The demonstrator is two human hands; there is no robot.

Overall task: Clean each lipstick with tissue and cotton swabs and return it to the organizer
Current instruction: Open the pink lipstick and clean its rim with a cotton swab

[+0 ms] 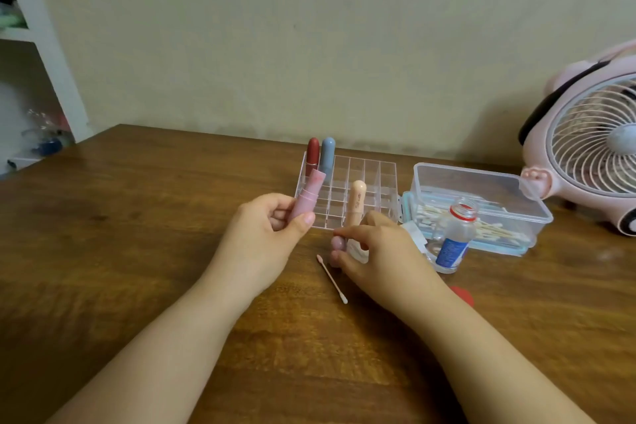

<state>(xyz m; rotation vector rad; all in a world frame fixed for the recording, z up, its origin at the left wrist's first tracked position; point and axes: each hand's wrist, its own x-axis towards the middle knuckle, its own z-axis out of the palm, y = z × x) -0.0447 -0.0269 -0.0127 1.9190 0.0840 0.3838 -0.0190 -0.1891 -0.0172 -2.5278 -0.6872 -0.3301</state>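
Two bare forearms reach over a wooden table (137, 234). The left hand (265, 234) grips an uncapped pink lipstick (307, 194), tilted, its tip over the near left corner of a clear organizer (364, 179). The right hand (375, 248) pinches a small pink cap (336, 244) just above the table. A red lipstick (313, 152) and a blue one (327, 154) stand in the organizer's far left cells; a peach one (356, 201) stands near its front. A cotton swab (332, 279) lies between the hands. To the right stand a small bottle (454, 237), a swab box (481, 196) and a pink fan (592, 148).
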